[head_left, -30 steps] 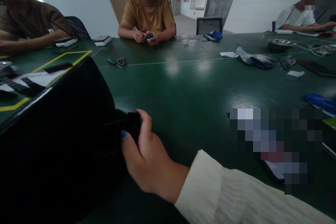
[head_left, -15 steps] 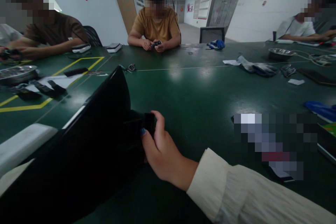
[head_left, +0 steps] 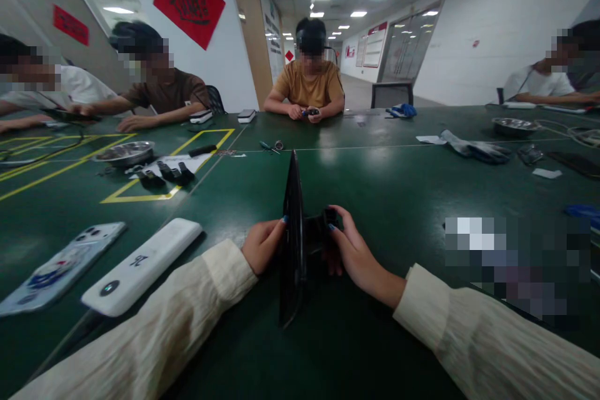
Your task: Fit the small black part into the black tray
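Observation:
A thin black panel (head_left: 292, 225) stands on edge in front of me, seen edge-on above the green table (head_left: 375, 181). My left hand (head_left: 261, 244) grips its left face, fingers curled against it. On its right side my right hand (head_left: 354, 249) is closed round a small black block (head_left: 319, 232) fixed to the panel. Both wrists wear cream sleeves.
A white power bank (head_left: 140, 264) and a phone (head_left: 60, 265) lie at my left. A metal bowl (head_left: 124, 152) and black parts (head_left: 166, 174) sit in a yellow-taped square. Grey gloves (head_left: 473, 149) lie at the right. Other people sit round the table.
The black panel has swung from lying broad across the left of the view to standing edge-on at centre. My left hand has come into view on it. The view has lifted and turned left.

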Demonstrator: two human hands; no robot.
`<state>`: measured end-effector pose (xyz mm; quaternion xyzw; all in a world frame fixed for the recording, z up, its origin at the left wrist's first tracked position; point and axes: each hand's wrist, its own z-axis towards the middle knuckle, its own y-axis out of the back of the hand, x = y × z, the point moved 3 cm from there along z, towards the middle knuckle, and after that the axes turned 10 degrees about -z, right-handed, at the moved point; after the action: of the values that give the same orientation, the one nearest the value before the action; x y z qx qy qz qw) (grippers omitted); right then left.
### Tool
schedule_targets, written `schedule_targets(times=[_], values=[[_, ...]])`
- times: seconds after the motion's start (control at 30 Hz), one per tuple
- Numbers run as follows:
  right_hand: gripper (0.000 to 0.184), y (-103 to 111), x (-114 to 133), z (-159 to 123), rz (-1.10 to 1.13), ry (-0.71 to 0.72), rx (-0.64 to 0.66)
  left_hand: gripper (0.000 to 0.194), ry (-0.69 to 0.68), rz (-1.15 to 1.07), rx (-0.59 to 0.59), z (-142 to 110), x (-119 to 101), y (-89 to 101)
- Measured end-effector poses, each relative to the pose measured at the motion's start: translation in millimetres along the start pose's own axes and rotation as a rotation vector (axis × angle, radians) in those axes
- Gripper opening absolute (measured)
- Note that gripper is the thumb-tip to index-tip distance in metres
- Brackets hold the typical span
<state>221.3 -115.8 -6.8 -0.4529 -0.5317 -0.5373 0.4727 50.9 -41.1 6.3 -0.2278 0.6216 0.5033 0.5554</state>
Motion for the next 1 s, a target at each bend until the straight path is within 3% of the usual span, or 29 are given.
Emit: schedule_targets(times=[1.0], values=[[0.060,-2.7,-0.3,-2.5,-0.010,-0.017,-0.005,0.046,-0.042,0.016,0.079,-1.3,-4.9,0.0]])
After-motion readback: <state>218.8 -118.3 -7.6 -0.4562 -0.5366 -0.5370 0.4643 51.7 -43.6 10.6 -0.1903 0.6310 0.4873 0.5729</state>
